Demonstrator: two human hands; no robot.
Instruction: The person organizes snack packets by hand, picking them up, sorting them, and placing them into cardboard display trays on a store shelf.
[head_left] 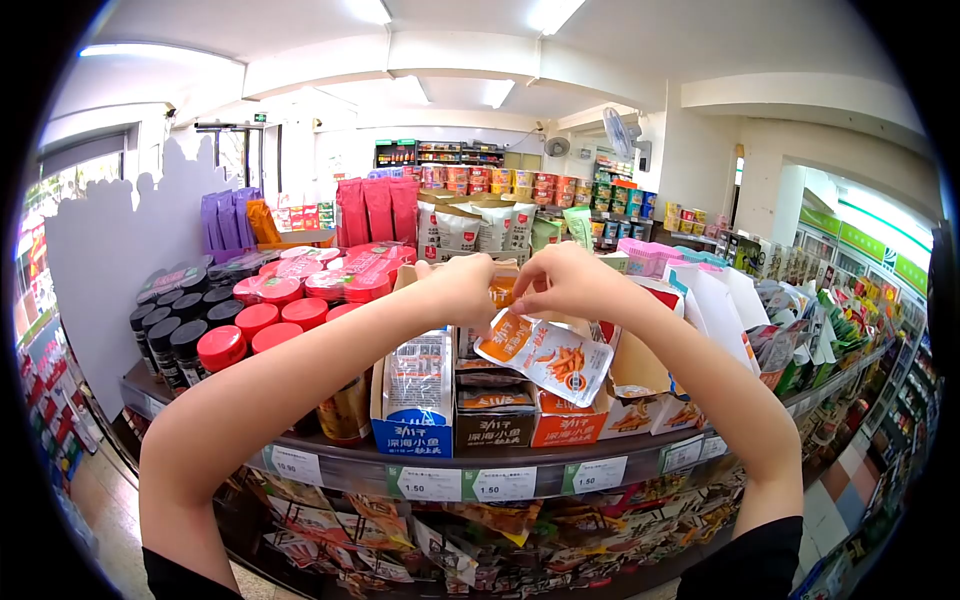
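Note:
An orange and white snack packet (556, 362) with fried-strip pictures hangs tilted above the open display boxes. My right hand (566, 282) pinches its upper left corner between curled fingers. Close beside it, my left hand (462, 286) is closed, its fingertips near the same corner; whatever they grip is hidden. Behind the fingers another orange packet (502, 291) partly shows. Beneath my hands stand a blue-fronted box (413, 437) with silvery packets, a dark brown box (495, 428) and an orange box (568, 426).
Red-lidded jars (258, 319) and black-lidded jars (188, 338) crowd the shelf on the left. White bags (494, 226) and pink pouches (379, 213) stand behind. Price tags (502, 484) line the shelf edge (540, 481). White open cartons (715, 308) sit to the right.

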